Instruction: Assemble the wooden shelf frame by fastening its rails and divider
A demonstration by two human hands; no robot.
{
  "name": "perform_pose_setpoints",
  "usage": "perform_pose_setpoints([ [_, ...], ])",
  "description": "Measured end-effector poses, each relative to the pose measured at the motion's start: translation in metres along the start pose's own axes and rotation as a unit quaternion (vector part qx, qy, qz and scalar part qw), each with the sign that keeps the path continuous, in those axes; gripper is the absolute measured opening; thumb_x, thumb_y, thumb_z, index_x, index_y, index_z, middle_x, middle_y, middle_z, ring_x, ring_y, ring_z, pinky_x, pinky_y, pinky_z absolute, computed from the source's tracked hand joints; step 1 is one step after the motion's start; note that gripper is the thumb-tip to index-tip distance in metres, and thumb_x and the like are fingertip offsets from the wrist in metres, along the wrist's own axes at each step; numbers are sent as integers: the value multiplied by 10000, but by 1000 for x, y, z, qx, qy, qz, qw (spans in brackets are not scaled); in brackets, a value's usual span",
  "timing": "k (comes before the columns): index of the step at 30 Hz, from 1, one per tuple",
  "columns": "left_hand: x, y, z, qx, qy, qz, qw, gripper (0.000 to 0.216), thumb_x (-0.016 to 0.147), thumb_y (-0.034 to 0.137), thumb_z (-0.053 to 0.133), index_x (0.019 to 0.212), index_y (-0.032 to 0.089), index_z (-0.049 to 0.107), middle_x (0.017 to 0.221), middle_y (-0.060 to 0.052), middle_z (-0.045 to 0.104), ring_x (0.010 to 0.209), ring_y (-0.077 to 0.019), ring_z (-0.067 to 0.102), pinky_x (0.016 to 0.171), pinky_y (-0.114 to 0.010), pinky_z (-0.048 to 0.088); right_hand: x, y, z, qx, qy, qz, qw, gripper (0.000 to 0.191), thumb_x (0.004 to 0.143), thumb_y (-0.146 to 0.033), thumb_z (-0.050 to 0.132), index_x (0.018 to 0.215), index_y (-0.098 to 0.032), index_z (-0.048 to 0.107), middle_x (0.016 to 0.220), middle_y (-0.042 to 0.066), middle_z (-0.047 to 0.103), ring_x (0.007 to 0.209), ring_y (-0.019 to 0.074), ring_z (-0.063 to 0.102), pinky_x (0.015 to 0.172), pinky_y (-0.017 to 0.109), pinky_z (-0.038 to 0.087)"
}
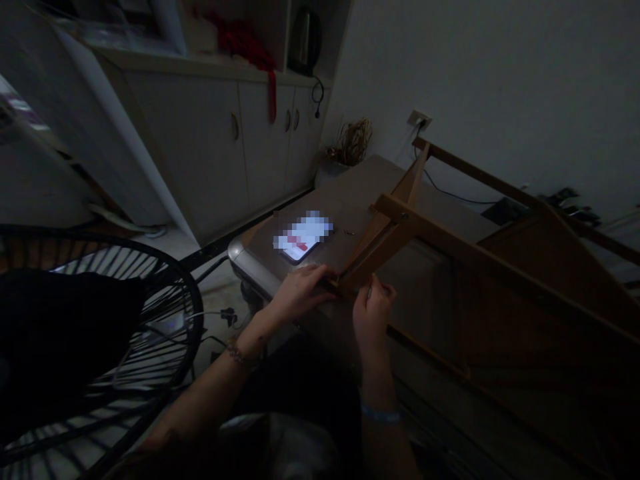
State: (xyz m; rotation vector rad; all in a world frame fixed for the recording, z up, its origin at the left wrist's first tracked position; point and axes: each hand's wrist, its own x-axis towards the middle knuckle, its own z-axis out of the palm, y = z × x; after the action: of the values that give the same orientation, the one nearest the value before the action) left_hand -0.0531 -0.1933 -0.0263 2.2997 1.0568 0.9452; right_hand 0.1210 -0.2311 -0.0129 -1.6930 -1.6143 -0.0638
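Observation:
A wooden frame [450, 240] of slats lies tilted across a grey table [350, 193], its lower corner near the table's front edge. My left hand [300, 290] is wrapped round that lower corner of the frame. My right hand [373, 310] is closed just right of the corner, pinching a small thin thing I cannot make out against the wood. A lit phone [301, 237] lies on the table just beyond my left hand.
A black wire chair [165, 313] with dark cloth stands at the left. White cabinets [225, 147] line the back, with a kettle [305, 40] and red cloth [250, 47] on top. A cable runs from a wall socket [419, 120]. The room is dim.

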Motion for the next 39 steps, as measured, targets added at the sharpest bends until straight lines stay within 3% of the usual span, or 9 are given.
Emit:
perform_pose_setpoints([
  [7, 2, 1, -1, 22, -15, 18, 999, 415, 844, 396, 674, 1195, 202, 565, 1054, -67, 686, 976, -215, 641, 848, -334, 509, 0, -1, 0, -49, 72, 17, 996, 325, 957, -253, 312, 1067, -189, 612, 1002, 85, 699, 1052, 231, 576, 1048, 516, 154],
  [12, 2, 0, -1, 20, -13, 19, 1000, 413, 846, 371, 676, 1204, 190, 580, 1061, -76, 691, 991, -224, 631, 839, -349, 512, 0, -4, -1, -101, 8, -30, 994, 308, 912, -200, 351, 1016, -178, 640, 1077, 84, 695, 1110, 240, 546, 1062, 515, 143],
  [16, 3, -3, 0, 13, -11, 30, 999, 400, 845, 374, 676, 1191, 188, 599, 1057, -75, 700, 981, -221, 632, 823, -344, 512, 0, -1, 0, -93, -42, -50, 994, 331, 905, -172, 352, 1036, -144, 655, 1046, 101, 705, 1037, 215, 591, 1081, 452, 215],
  [22, 1, -4, 1, 10, -13, 25, 1000, 430, 856, 408, 653, 1225, 201, 573, 1093, -74, 691, 1005, -221, 629, 848, -357, 512, -2, 2, 1, -97, -58, -44, 993, 333, 904, -165, 369, 1073, -122, 653, 1074, 124, 694, 1008, 224, 613, 1041, 425, 315],
  [25, -1, -2, 1, -1, 8, 16, 1000, 498, 844, 424, 662, 1259, 198, 503, 1175, -79, 644, 1016, -208, 622, 850, -338, 516, -2, 0, 1, -104, -62, -39, 992, 339, 902, -159, 366, 1081, -117, 650, 1065, 132, 695, 975, 230, 624, 1008, 425, 346],
  [28, -4, 0, 0, 16, 33, 33, 999, 418, 866, 431, 628, 1181, 184, 510, 1238, -104, 573, 1053, -209, 580, 848, -327, 510, -2, -1, 0, -107, -64, -36, 992, 344, 908, -167, 360, 1084, -102, 650, 1058, 144, 695, 965, 239, 625, 993, 422, 359],
  [33, -5, 9, -4, 164, 5, 47, 985, 212, 909, 400, 558, 968, 206, 619, 1081, -87, 592, 1009, -260, 507, 816, -377, 477, 0, -1, 0, -90, -84, -25, 992, 348, 903, -160, 354, 1084, -104, 647, 1022, 145, 698, 947, 241, 626, 937, 396, 394],
  [39, -5, 21, -6, 220, -45, 59, 973, 146, 943, 308, 518, 1002, 199, 596, 931, -42, 648, 903, -231, 553, 759, -349, 443, 1, 0, -1, -10, -42, -2, 999, 370, 951, -236, 295, 1074, -124, 626, 1006, 147, 684, 936, 240, 611, 901, 399, 413],
])
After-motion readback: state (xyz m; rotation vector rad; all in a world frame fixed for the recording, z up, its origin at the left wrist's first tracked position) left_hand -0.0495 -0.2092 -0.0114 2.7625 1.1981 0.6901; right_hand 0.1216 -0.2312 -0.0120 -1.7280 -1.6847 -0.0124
